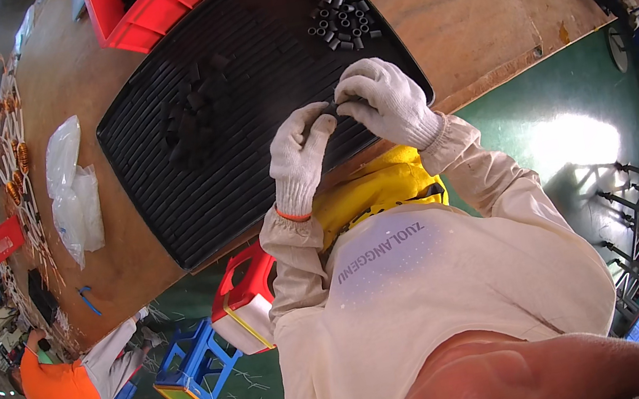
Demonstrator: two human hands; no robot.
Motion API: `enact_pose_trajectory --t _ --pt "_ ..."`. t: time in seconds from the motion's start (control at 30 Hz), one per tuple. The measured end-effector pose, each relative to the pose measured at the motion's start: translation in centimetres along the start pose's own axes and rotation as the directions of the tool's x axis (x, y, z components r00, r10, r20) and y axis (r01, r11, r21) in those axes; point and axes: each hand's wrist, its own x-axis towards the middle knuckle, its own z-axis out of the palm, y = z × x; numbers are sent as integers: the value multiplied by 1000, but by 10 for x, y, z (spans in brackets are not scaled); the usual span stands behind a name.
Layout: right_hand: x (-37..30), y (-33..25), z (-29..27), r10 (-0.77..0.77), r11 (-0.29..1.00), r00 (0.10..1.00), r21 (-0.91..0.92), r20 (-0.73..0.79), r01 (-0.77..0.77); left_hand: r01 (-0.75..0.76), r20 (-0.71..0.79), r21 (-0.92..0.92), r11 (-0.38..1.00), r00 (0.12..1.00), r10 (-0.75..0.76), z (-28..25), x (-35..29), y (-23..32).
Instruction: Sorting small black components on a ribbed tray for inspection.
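Both my hands wear white knit gloves and meet above the near edge of a large black ribbed tray (238,26). My left hand (299,150) pinches one end of a small dark piece (332,108). The fingers of my right hand (388,102) close on its other end; most of the piece is hidden by the gloves. Beyond my right hand, on the tray, lies a loose group of short black tubes (340,12), some upright and some on their sides. Farther left on the tray is a heap of dull black pieces (192,106), their shape hard to make out.
A red plastic bin (158,10) stands at the tray's far edge, with dark contents. Clear plastic bags (72,192) lie on the wooden table (466,11) to the left. Below are a red-and-white stool (244,307) and a blue stool (194,362). A person in orange (62,386) is at left.
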Motion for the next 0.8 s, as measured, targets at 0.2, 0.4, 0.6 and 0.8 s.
enact_pose_trajectory --t 0.2,0.4,0.6,0.8 --pt "-8 4 8 -15 998 1000 65 27 13 49 23 -107 993 999 -46 2 2 -7" --pt "7 16 -2 -34 978 989 208 143 4 12 28 -111 994 1000 -9 -1 4 -13" --pt "54 73 14 -94 932 996 -351 5 90 34 5 -44 998 999 -34 5 6 -9" --pt "76 95 34 -121 879 977 -437 178 189 8 -5 75 997 1000 -7 5 8 -1"
